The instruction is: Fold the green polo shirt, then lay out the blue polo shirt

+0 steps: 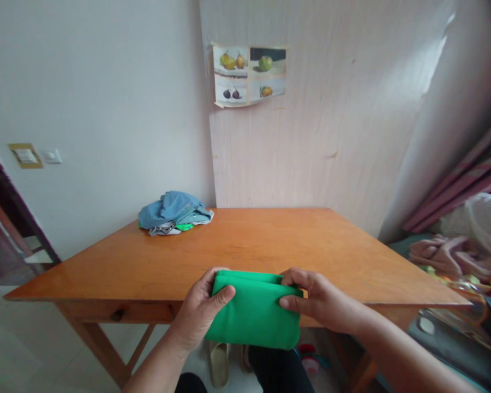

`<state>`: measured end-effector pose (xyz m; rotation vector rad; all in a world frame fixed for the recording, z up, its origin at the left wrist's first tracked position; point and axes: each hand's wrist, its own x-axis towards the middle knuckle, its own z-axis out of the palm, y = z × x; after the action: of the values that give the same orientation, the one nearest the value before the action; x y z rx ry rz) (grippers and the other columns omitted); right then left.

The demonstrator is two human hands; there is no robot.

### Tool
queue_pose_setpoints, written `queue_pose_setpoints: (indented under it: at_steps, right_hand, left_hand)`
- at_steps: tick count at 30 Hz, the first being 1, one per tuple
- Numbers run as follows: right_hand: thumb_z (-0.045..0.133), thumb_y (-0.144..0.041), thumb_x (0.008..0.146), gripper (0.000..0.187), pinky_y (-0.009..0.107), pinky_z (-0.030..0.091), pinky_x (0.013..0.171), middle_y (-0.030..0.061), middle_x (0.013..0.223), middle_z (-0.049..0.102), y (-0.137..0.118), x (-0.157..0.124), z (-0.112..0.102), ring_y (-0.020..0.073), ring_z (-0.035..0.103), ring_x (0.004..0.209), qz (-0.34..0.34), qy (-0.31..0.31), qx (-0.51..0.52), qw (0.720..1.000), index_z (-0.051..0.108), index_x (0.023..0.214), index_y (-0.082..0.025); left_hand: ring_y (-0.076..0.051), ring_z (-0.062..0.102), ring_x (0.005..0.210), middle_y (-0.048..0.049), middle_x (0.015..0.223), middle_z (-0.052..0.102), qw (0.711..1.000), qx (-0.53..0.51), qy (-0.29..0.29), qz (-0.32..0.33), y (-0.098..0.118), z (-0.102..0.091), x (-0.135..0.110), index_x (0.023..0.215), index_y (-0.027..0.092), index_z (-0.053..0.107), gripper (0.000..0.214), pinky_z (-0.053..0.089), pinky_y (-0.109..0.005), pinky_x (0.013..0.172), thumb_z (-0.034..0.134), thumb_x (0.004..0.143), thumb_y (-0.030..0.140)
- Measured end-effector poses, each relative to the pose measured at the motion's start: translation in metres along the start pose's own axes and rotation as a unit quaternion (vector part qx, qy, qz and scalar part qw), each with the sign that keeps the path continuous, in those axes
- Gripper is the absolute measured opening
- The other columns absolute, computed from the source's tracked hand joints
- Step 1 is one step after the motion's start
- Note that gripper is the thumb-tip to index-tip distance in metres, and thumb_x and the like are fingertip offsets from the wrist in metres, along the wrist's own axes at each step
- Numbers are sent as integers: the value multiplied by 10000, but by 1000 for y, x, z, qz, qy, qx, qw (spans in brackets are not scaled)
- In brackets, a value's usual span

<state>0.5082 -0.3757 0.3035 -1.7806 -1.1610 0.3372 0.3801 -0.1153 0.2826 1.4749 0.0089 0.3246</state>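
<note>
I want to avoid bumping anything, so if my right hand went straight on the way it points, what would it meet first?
The green cloth it holds comes first; past that, your right hand might meet your left hand, though depth is unclear.

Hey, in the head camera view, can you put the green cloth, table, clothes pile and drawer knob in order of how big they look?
1. Table
2. Green cloth, though being nearer the camera helps it look bigger
3. Clothes pile
4. Drawer knob
</note>
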Motion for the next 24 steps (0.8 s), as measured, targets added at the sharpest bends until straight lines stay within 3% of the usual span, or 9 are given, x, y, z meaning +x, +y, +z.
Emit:
queue_pose_setpoints:
  at_steps: [4,10,13,16,20,24]
  right_hand:
    - [607,-472,953,283,258,421,667,-16,797,556,-5,-2,5,129,504,749,-5,18,43,999,606,914,-192]
    - [629,-469,940,278,247,396,625,-26,773,514,-2,-4,11,117,465,712,-7,65,80,995,570,893,-201]
    - [660,-462,921,309,249,417,644,-20,843,539,5,-6,11,127,495,752,7,84,118,989,553,1098,-232]
    - [678,-478,903,577,282,466,701,25,985,608,7,-9,7,163,567,848,46,41,141,988,442,1381,-257]
    - [650,-491,916,386,303,482,763,48,992,643,4,-13,2,179,579,889,42,-28,112,992,646,1154,-188]
    - [616,-499,933,343,274,479,702,24,917,641,4,-17,-3,157,572,817,38,-23,92,995,653,1067,-186]
  left_hand:
    - [-166,549,809,-8,869,584,999,-34,15,-9,-11,-5,3,1036,194,619,377,478,-271,743,763,807,457]
    - [-168,547,816,-6,880,584,999,-48,26,-7,-19,-5,6,1064,207,629,379,481,-281,766,751,816,467]
    - [-178,551,845,-11,911,591,999,-29,22,0,-15,-1,4,1091,214,631,393,478,-282,779,742,820,476]
    - [-181,547,841,-12,911,597,1000,3,13,6,-9,2,0,1085,210,640,396,468,-277,779,736,819,487]
    - [-180,533,830,-13,908,599,999,34,-9,1,-3,3,-5,1055,200,652,373,449,-271,769,734,820,479]
    - [-179,545,832,-11,913,605,999,28,-35,0,1,4,-6,1052,206,649,338,441,-269,772,718,839,459]
